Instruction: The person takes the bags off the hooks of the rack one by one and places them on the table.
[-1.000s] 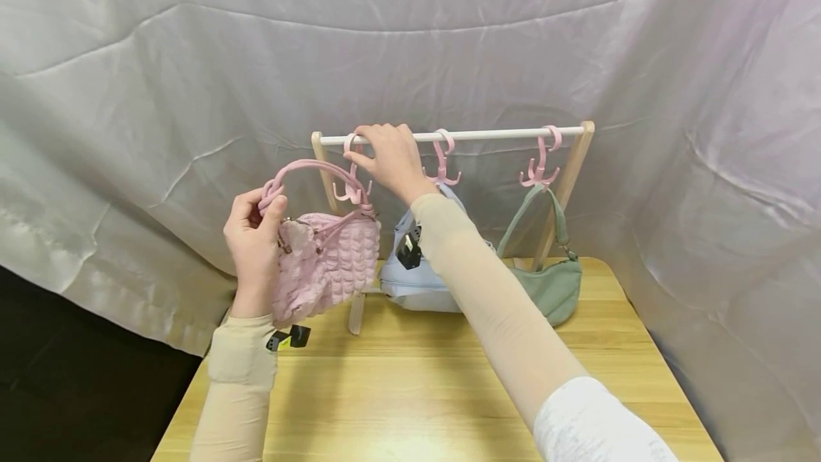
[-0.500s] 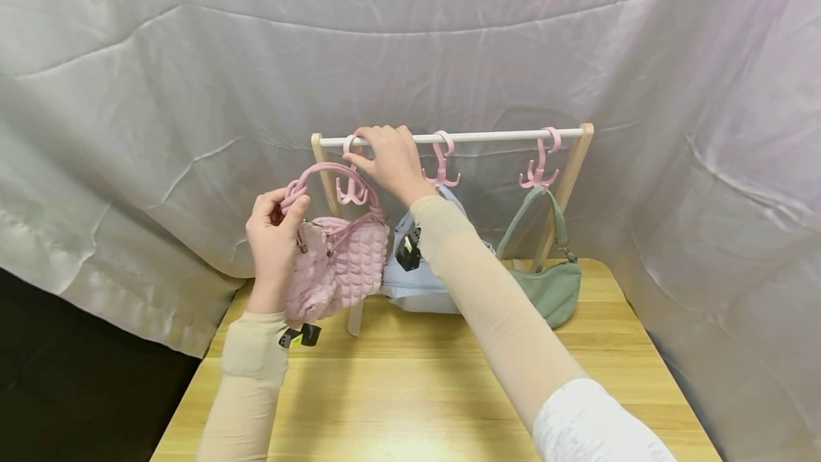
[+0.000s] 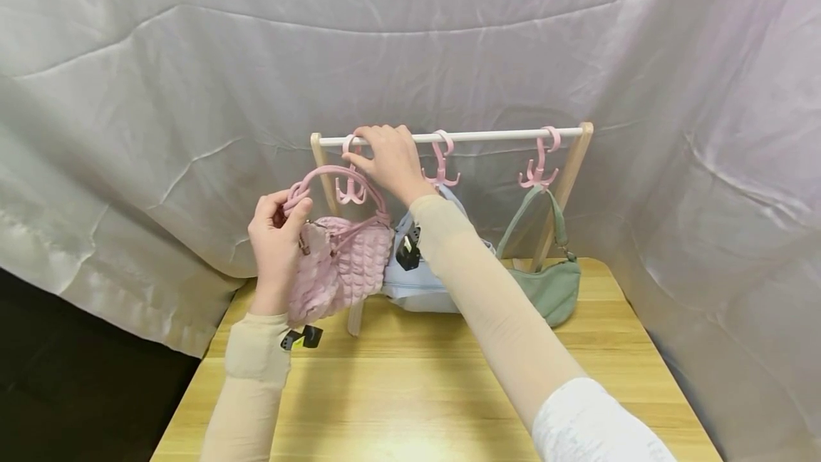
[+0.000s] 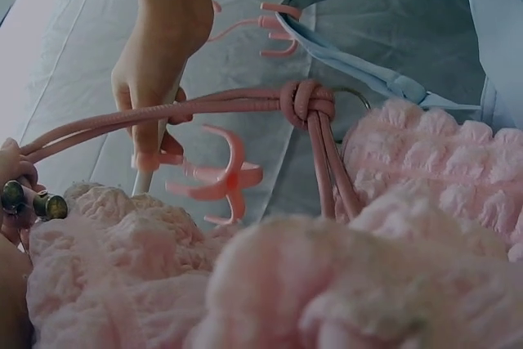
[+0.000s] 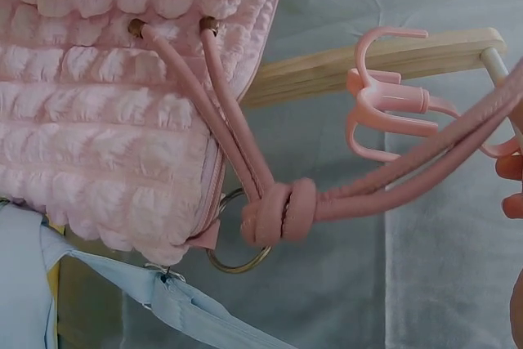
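Observation:
My left hand pinches the knotted strap of a pink puffy handbag, holding it in front of the rack's left end. The strap arches up close to the left pink hook; in the right wrist view it crosses in front of that hook's stem, and the prongs bear nothing. On the white rail, my right hand grips right beside the hook's ring. Its fingers curl over the bar in the left wrist view. The left fingertips are partly hidden behind the strap.
A light blue bag hangs from the middle pink hook, partly behind my right forearm. From the right hook hangs a green bag. The rack's wooden legs stand on a wooden table, before grey curtains.
My left hand has carried the pink handbag to the right, nearer the left hook, its strap now in front of the hook. The right hand has stayed on the rail.

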Motion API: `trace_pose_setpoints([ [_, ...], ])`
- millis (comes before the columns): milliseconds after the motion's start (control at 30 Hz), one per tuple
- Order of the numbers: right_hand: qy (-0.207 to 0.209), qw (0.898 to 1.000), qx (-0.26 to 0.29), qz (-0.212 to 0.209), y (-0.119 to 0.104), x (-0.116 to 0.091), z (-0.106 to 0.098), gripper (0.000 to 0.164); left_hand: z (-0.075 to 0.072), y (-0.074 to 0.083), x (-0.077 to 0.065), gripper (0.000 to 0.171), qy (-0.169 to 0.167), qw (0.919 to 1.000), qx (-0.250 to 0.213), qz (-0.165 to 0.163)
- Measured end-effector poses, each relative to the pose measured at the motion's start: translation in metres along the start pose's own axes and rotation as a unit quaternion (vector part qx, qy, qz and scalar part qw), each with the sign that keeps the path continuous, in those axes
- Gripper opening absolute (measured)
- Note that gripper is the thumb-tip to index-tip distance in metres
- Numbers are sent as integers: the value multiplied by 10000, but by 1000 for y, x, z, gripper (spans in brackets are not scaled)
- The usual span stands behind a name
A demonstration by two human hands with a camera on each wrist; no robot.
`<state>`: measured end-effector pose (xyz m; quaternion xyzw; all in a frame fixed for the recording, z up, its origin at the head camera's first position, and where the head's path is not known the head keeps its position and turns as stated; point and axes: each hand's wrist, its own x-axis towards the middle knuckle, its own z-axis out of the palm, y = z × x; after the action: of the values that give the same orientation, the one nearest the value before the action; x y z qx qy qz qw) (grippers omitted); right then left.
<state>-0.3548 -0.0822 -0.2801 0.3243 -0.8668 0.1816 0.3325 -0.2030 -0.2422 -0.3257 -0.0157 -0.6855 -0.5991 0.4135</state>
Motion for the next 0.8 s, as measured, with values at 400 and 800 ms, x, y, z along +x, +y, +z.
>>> trace_pose_setpoints([
  [400,-103,9999,-12,78,2,0,-3,47,-22,3,-3,11,452,9943,-965,-16],
  [800,18,10000,-19,40,7,-3,-3,48,-37,-1,-6,11,513,9919,-1156,-81],
])
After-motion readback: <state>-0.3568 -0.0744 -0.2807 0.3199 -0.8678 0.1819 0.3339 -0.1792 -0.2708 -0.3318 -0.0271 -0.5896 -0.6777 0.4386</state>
